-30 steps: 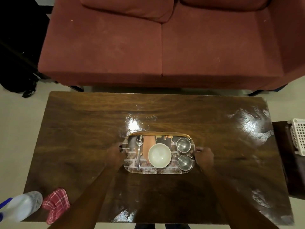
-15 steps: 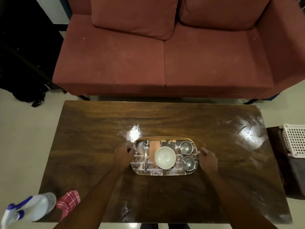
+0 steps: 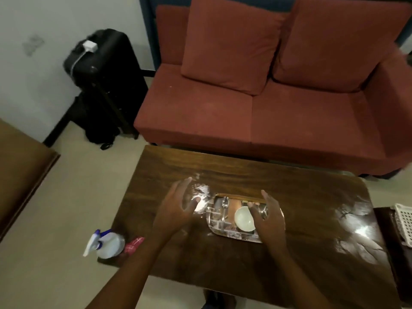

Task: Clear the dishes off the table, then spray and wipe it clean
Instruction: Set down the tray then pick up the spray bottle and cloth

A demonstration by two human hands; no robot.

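One tray [image 3: 231, 230] sits near the middle of the dark wooden surface [image 3: 289, 253], carrying a white bowl [image 3: 244, 218] and a spoon [image 3: 224, 207]; anything further right on it is hidden. The right hand [image 3: 267, 219] hovers over the tray's right end, its grip released and fingers spread. The left hand [image 3: 178, 208] is raised just left of the tray, grip also released, holding nothing. At the near left corner stand a spray bottle [image 3: 107, 243] and, just beside it, a red checked cloth [image 3: 132, 244]. Beyond the surface is a red sofa [image 3: 245, 112], with a black suitcase [image 3: 104, 85] to its left.
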